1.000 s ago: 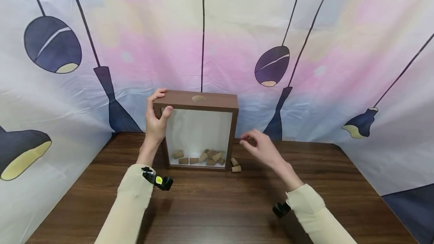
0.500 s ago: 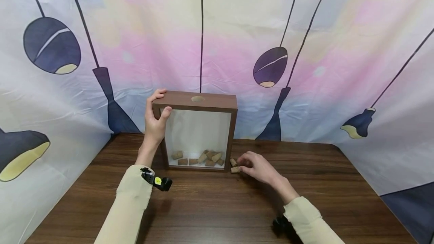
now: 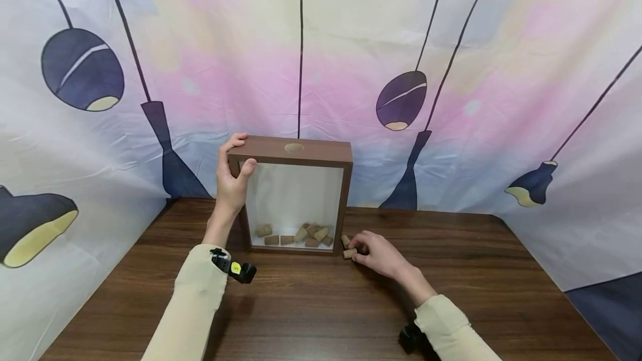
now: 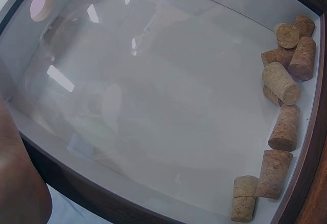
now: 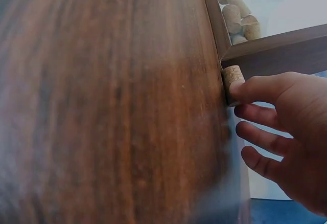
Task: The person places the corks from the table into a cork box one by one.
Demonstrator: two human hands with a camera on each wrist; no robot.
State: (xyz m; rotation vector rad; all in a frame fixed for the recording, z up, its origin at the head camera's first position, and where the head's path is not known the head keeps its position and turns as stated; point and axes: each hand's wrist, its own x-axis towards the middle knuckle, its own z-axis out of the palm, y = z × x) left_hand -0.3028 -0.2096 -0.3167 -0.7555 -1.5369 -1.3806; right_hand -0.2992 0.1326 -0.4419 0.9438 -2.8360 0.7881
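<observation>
A brown-framed shadow box [image 3: 291, 161] with a clear front stands upright on the table. My left hand [image 3: 230, 188] grips its upper left corner, thumb on the front edge, fingers over the top. Several tapered corks lie along the bottom inside, among them a pale cork [image 4: 282, 83] in the left wrist view. Outside the box's right side, my right hand [image 3: 379, 256] pinches a cork [image 5: 233, 75] low at the table, with the thumb against it. Beside that one lies a second loose cork [image 3: 345, 241].
A round hole [image 3: 294, 147] opens in the box's top. The dark wood table [image 3: 301, 305] spreads around the box. Behind it hangs a cloth backdrop [image 3: 341, 71] printed with lamps.
My right hand has come down and left from above the table to the loose corks and now pinches one. The left hand and the box have stayed put.
</observation>
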